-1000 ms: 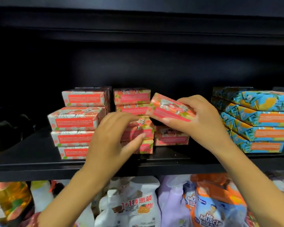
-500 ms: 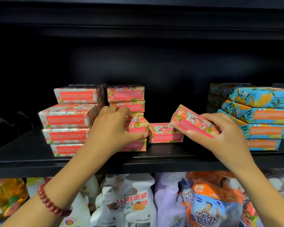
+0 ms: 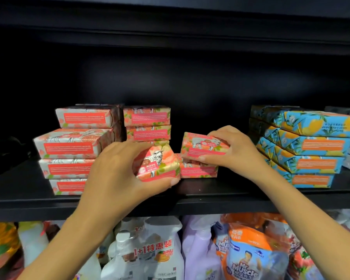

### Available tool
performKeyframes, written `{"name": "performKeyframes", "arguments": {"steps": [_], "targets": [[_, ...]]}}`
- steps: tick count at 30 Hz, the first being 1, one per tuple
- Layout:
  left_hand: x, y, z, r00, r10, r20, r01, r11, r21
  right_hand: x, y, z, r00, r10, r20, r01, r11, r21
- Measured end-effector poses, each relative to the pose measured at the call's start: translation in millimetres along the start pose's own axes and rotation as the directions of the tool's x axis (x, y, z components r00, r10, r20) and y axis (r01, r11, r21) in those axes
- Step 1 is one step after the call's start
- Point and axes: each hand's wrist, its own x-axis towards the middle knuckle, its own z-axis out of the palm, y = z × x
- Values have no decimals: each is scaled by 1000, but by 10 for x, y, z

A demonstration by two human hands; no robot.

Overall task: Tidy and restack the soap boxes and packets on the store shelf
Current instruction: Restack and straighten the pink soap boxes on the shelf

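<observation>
While the fingers (image 3: 133,146) of the left hand (image 3: 117,174) curl round a tilted pink soap box (image 3: 158,164) in front of the middle stack (image 3: 148,126), the right hand (image 3: 230,152) pinches another box (image 3: 204,146) just above a lone box (image 3: 198,171) on the shelf (image 3: 210,191). Released askew, it would likely slide off.

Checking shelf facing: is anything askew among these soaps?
Yes. The second box in the leftmost pink stack juts past its neighbours; the blue stack is staggered. The left hand grips a tilted rose soap box; the right hand holds a pink box.
</observation>
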Motion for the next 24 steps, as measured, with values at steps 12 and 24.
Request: {"name": "performKeyframes", "arguments": {"steps": [12, 24], "targets": [[-101, -21, -4, 993, -65, -99, 51, 989, -140, 161, 63, 167, 992, 5, 128, -13, 998, 65], [209, 94, 63, 998, 38, -51, -47, 982, -185, -288, -12, 12, 961, 151, -233, -75, 949, 306]]}}
